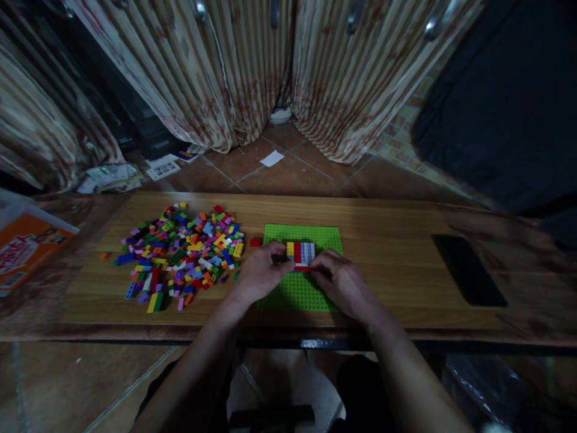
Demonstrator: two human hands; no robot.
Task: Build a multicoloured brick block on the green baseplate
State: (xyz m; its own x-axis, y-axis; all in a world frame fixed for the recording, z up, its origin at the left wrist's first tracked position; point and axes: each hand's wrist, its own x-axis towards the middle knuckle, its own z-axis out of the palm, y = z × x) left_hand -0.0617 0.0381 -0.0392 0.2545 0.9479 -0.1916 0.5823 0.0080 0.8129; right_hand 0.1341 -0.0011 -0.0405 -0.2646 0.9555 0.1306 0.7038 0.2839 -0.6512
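Note:
A small block of toy building bricks (300, 252), striped yellow, red and light blue with white, sits over the green studded baseplate (297, 296). Along its near edge runs a red strip (303, 269). My left hand (260, 272) is closed at the block's left side, its thumb at the near left corner. My right hand (343, 282) pinches at the near right corner, fingertips by the end of the red strip. Fingers partly hide both sides of the block. Whether the block is pressed onto the baseplate, I cannot tell.
A heap of mixed bricks (184, 252) spreads over the left of the wooden board (387, 252). A lone red brick (255, 242) lies left of the baseplate. On the right rests a black phone-like slab (469, 270). An orange-labelled box (31, 246) stands far left.

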